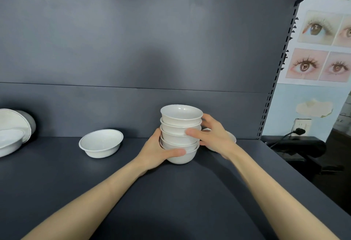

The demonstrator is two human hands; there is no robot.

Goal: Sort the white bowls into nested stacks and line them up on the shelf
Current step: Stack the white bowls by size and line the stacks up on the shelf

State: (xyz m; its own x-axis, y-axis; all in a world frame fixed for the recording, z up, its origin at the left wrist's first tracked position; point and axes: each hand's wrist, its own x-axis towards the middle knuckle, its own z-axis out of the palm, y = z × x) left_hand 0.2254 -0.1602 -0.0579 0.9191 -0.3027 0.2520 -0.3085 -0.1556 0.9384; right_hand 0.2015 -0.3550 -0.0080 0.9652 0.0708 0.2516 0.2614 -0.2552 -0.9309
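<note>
A nested stack of several small white bowls [180, 126] stands on the dark shelf [171, 192] near the back wall. My left hand [157, 152] grips the stack's lower bowls from the left, thumb across the front of the bottom bowl. My right hand [212, 137] holds the stack's middle from the right, thumb on the front. Behind my right hand another white bowl [232, 137] is mostly hidden. A wider rimmed white bowl [101, 143] sits alone to the left.
At the far left edge a shallow white bowl [9, 143] lies in front of a tilted white dish [15, 122] leaning on the back wall. The shelf's right upright [275, 88] borders a wall with posters and a power socket.
</note>
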